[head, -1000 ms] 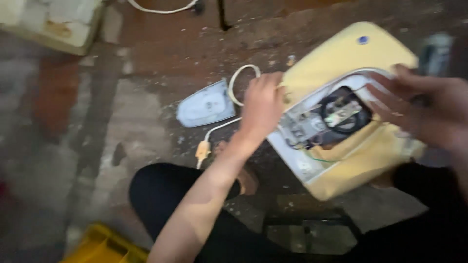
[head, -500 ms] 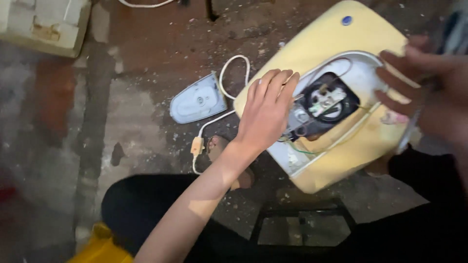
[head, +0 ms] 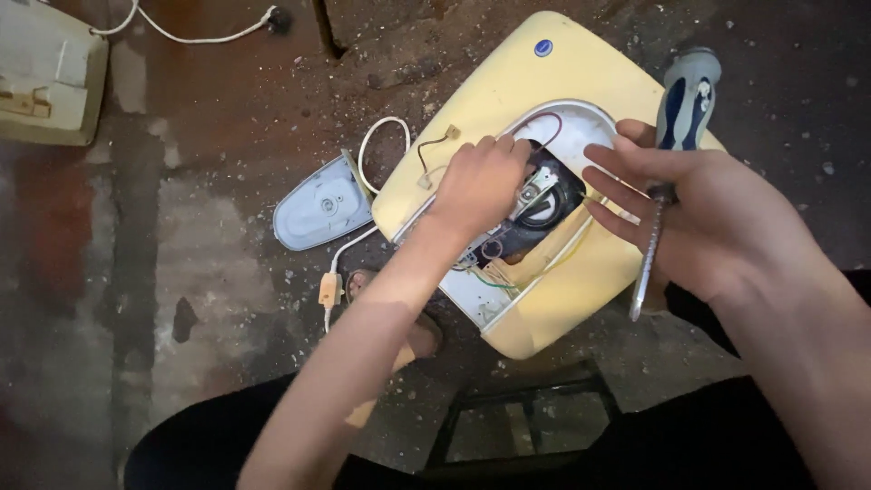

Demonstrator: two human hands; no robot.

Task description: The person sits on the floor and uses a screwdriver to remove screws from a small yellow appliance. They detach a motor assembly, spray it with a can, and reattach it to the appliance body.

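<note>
A pale yellow appliance housing [head: 508,82] lies on the floor with its oval opening [head: 581,127] exposed, showing a black round part and thin wires inside. My left hand [head: 478,184] reaches into that opening, fingers curled on the inner parts. My right hand [head: 717,222] hovers at the housing's right edge and holds a screwdriver [head: 676,136] with a grey and blue handle, its metal shaft pointing down toward me. Fingers of the right hand stretch toward the opening.
A grey-blue oval cover [head: 322,204] lies left of the housing, with a white cord [head: 372,150] and small yellow connector [head: 328,290] beside it. A cream casing [head: 45,82] sits top left. My dark-trousered legs and a metal stool frame [head: 517,422] fill the bottom. Floor is gritty concrete.
My left hand has moved from the housing's left rim into the oval opening. The right hand now shows the screwdriver clearly, and the view has shifted closer.
</note>
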